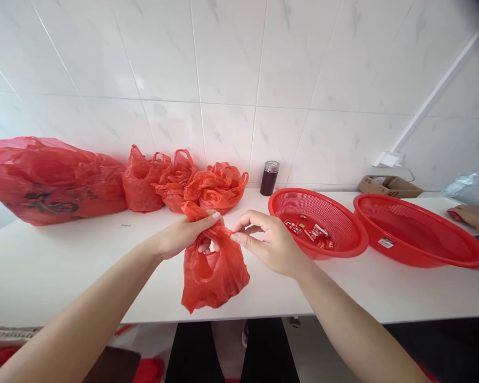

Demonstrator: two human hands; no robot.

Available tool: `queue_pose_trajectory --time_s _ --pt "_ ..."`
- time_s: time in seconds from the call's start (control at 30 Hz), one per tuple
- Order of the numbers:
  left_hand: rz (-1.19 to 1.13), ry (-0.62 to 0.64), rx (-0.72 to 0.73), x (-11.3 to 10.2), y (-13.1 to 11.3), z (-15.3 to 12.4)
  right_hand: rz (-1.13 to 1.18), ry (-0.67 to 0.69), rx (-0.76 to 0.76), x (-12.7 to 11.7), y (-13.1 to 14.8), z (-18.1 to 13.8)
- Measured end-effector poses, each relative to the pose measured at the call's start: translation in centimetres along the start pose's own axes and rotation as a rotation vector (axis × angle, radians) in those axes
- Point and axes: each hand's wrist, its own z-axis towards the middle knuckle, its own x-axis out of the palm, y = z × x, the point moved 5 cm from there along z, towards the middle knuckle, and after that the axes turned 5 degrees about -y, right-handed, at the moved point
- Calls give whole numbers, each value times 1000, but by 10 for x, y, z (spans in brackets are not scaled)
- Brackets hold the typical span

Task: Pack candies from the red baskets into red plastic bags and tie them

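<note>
A small red plastic bag (219,279) hangs from my hands above the front part of the white table. My left hand (189,232) is closed round the bag's gathered top, thumb uppermost, with some fingertips showing through the handle opening. On the bag's right side, my right hand (269,242) pinches a bit of its edge between thumb and forefinger. Whatever lies inside the bag is hidden by the plastic. Just right of my right hand stands a red mesh basket (339,213) with several small red-and-white packets (317,232) at its bottom.
Along the tiled wall stand a large stuffed red bag (59,181), several smaller red bags (143,186) and a dark flask (269,179). To the right are a second red basket (407,250), an open cardboard box (389,187) and another person's hand (473,216).
</note>
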Motion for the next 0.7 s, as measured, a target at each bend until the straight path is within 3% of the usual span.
queue_pose_trajectory --time_s 0.13,0.2,0.3,0.5,0.6,0.7 --pt "118 11 32 -1 -4 -1 143 -53 51 0 -21 4" --pt "215 84 59 1 -4 -3 235 -73 93 5 -42 9" --pt "364 160 146 4 0 -3 259 16 129 23 -67 11" --pt "762 -406 473 -3 4 -1 286 -15 167 46 -84 10" --pt "729 -473 550 3 10 -5 334 119 234 51 -85 6" --pt "651 -406 506 5 30 -11 305 66 226 36 -88 0"
